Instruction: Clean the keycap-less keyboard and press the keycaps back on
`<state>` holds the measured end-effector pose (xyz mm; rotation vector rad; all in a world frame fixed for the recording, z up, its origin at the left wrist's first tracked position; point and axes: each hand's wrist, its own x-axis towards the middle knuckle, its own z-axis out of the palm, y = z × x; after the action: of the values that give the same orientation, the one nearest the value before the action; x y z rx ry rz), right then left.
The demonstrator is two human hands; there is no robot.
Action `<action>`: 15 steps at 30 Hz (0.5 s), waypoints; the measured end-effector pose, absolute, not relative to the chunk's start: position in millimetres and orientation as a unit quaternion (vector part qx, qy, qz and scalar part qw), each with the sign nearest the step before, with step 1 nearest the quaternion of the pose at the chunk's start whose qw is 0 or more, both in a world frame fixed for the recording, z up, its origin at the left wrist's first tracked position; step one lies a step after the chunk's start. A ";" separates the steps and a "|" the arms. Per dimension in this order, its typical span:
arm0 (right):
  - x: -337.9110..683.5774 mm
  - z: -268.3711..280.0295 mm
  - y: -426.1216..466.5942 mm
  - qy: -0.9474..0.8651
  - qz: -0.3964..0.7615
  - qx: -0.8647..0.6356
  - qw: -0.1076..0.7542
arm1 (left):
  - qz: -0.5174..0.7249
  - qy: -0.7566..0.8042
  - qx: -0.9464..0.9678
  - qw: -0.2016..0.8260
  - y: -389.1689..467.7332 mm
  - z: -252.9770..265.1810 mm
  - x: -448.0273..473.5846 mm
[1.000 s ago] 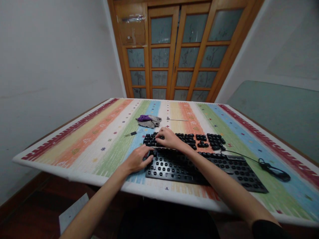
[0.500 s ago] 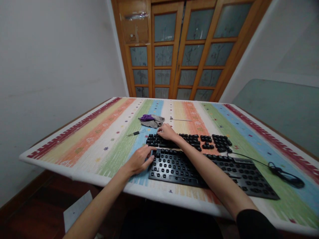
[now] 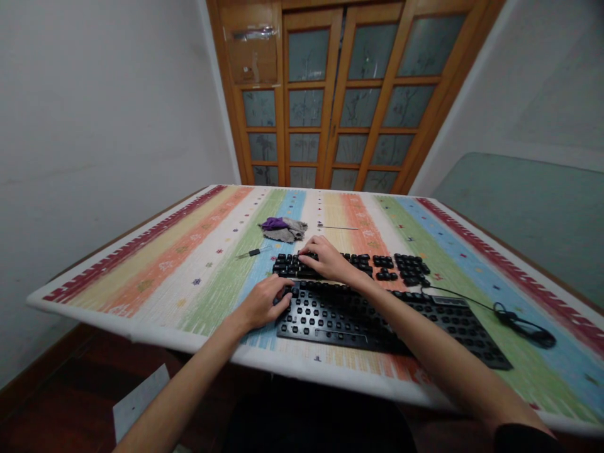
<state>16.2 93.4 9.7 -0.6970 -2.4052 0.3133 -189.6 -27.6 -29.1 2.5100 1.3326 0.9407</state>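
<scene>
A black keyboard base lies near the table's front edge, its keys removed and the small key stems bare. At its upper left corner rests my left hand, thumb and index finger closed around that corner. Just beyond the base, loose black keycaps stand in rows laid out like a keyboard. Over the top left row is my right hand, thumb and index finger brought together at a keycap; the fingertips are small and partly merge with the dark keys. My right forearm crosses above the base and hides part of it.
Behind the keycaps lies a crumpled grey and purple cloth. A wire keycap puller is left of the keys, and a thin metal rod lies farther back. The coiled cable is at the right. A striped cloth covers the table.
My right hand has shifted slightly and turned at the wrist, its thumb now showing over the top left keycaps. My left hand stays at the base's corner. The view has swung a little right.
</scene>
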 end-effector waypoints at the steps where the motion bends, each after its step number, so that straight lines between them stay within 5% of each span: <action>1: 21.2 9.1 82.9 -0.912 0.125 -0.247 0.302 | 0.314 0.444 0.836 0.073 -27.6 -29.4 -189.1; 15: 36.7 -18.5 23.8 -0.931 0.030 -0.212 0.295 | 0.340 0.425 0.836 0.066 -25.6 -29.1 -183.1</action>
<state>36.7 23.8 -18.5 -0.5630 -2.4792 0.0806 -183.1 -25.6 -29.1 2.5218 1.2826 1.0254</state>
